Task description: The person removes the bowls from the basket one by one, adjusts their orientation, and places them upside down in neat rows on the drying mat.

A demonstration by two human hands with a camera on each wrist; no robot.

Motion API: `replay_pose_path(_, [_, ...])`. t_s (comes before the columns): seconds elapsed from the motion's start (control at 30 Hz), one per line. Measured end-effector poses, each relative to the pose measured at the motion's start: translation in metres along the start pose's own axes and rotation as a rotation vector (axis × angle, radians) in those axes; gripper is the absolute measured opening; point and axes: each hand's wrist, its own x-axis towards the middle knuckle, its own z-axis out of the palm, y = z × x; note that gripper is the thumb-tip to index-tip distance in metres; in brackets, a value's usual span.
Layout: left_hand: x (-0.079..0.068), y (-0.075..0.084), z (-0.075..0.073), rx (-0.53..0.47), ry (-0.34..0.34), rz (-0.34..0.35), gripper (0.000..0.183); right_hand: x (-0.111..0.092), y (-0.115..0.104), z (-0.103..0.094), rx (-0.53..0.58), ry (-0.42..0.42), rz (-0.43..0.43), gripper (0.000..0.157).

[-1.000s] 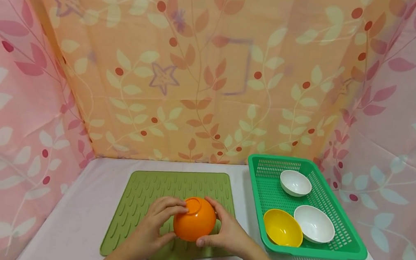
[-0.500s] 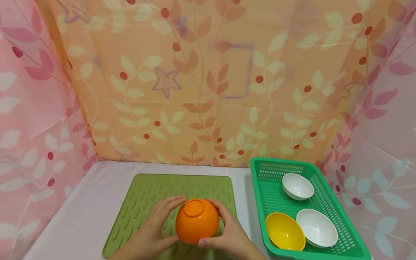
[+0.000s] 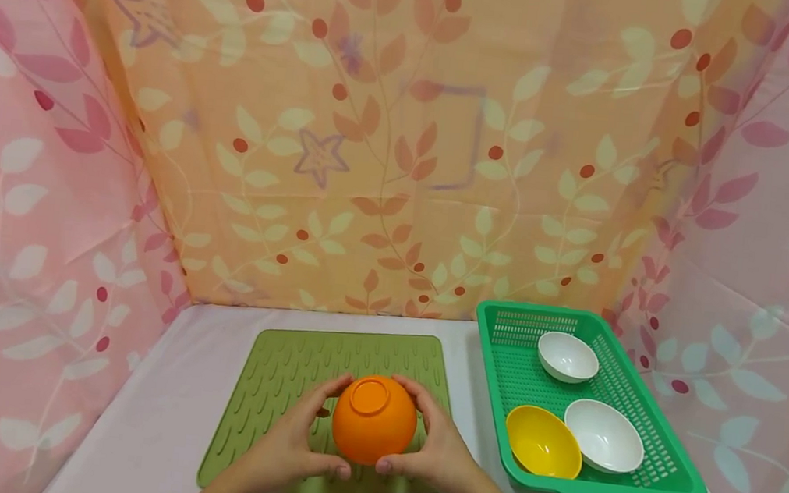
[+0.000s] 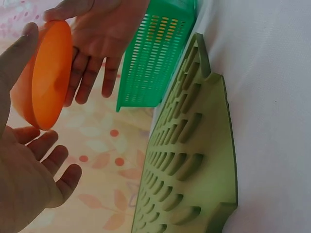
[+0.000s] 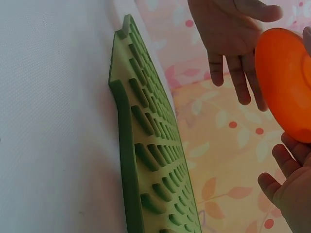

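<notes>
Above the green mat (image 3: 386, 347), fingers (image 3: 426, 405) flank an upturned orange bowl (image 3: 373, 433).

Soft, even light, with dimmer wrist views.

R hand (image 5: 294, 194) grips orange bowl (image 5: 279, 77), partly cut off at R edge; L hand (image 5: 233, 39) nr bowl, fingers approx. straight. Ridged grn mat (image 5: 153, 150) on table (image 5: 58, 121).
</notes>
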Motion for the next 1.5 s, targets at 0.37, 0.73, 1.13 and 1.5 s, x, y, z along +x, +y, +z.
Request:
replay_pose_path(0.37, [0.003, 0.0, 0.003, -0.115, -0.002, -0.07, 0.101, 0.001, 0.005, 0.003, -0.002, 0.001, -0.006, 0.101])
replay_pose_path(0.73, [0.004, 0.004, -0.002, -0.117, 0.055, -0.054, 0.1, 0.001, 0.0, 0.005, -0.078, 0.018, -0.055, 0.108])
replay_pose_path(1.13, [0.006, 0.007, -0.01, -0.052, 0.107, -0.085, 0.104, 0.007, -0.004, 0.012, -0.149, 0.103, -0.087, 0.104])
replay_pose_path(1.5, [0.006, -0.001, -0.028, -0.045, 0.147, -0.115, 0.104, 0.028, -0.003, 0.024, -0.173, 0.091, -0.058, 0.102])
